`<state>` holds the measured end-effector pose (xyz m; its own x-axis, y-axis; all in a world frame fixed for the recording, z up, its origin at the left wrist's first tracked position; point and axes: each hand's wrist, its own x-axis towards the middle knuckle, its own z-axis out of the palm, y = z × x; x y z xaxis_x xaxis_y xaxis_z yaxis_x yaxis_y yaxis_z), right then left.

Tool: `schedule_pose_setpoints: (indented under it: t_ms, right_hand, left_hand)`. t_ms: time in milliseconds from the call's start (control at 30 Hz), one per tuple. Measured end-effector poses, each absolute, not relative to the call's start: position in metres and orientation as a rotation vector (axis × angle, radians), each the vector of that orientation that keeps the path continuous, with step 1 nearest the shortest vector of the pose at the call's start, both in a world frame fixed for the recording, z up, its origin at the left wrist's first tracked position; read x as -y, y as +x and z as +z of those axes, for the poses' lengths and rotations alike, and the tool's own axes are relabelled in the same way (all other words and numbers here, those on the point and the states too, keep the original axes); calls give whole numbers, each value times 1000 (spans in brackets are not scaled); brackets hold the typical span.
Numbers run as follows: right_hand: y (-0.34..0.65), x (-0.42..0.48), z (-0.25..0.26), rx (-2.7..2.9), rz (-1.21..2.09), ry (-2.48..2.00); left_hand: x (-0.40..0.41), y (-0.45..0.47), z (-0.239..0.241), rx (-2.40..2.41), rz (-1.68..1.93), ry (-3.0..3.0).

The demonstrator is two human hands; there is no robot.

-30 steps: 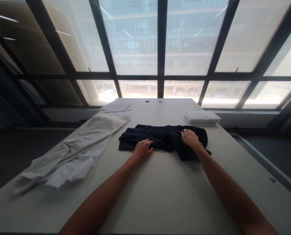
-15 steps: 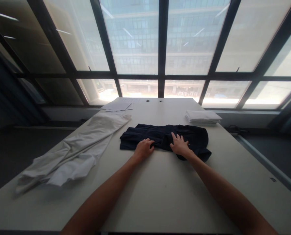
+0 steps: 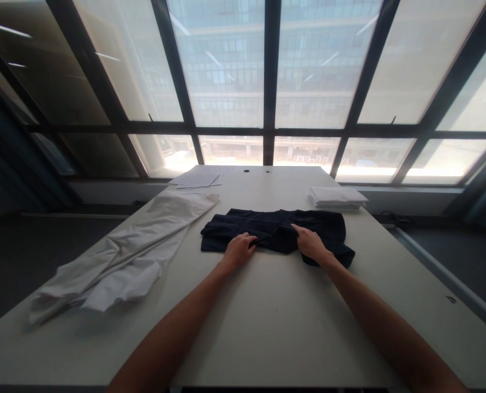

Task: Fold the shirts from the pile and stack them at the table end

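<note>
A dark navy garment (image 3: 259,222) lies in a folded, wrinkled strip across the middle of the table, its kind not clear. My left hand (image 3: 238,251) pinches its near edge, left of centre, thumb and fingers closed on the cloth. Farther right, my right hand (image 3: 311,244) is closed on the same garment, the index finger stretched toward the left over a raised fold. The cloth under both hands' fingers is partly hidden. A loose flap of the garment hangs toward me beside my right wrist.
On the left of the white table (image 3: 267,327) lies a crumpled pale garment (image 3: 132,240). Sheets of paper (image 3: 196,179) sit at the back left. A folded white cloth stack (image 3: 336,197) rests at the back right. Large windows (image 3: 226,71) stand behind the table.
My right hand has gone from spread fingers on the navy garment to closed on it, moving slightly right. My left hand keeps its pinch in nearly the same spot.
</note>
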<state>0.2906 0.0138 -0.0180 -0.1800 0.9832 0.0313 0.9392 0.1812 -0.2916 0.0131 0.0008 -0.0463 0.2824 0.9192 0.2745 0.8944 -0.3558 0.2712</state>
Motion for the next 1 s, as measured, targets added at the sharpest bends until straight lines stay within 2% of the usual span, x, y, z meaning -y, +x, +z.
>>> schedule_pose_setpoints:
  t_ms: [233,533,733,800,867,1000]
  right_hand:
    - [357,17,12,2433,507,-1450]
    - [397,68,3,2460,707,-1793]
    - [404,81,16,2482,863,-1728]
    - [401,76,19,2427,819,-1717]
    - [394,68,12,2335,624,-1777]
    - [371,55,-27,2237,395,-1995]
  left_hand:
    - [-6,2,-43,-1691,715,2484]
    - [0,-14,-25,-1557,642,2502]
    - [1,-27,-13,-1281,447,2453]
    - [1,-28,-11,-1190,415,2414]
    - [3,-24,-13,-1151,431,2411]
    - [4,-10,-28,-1180,467,2551]
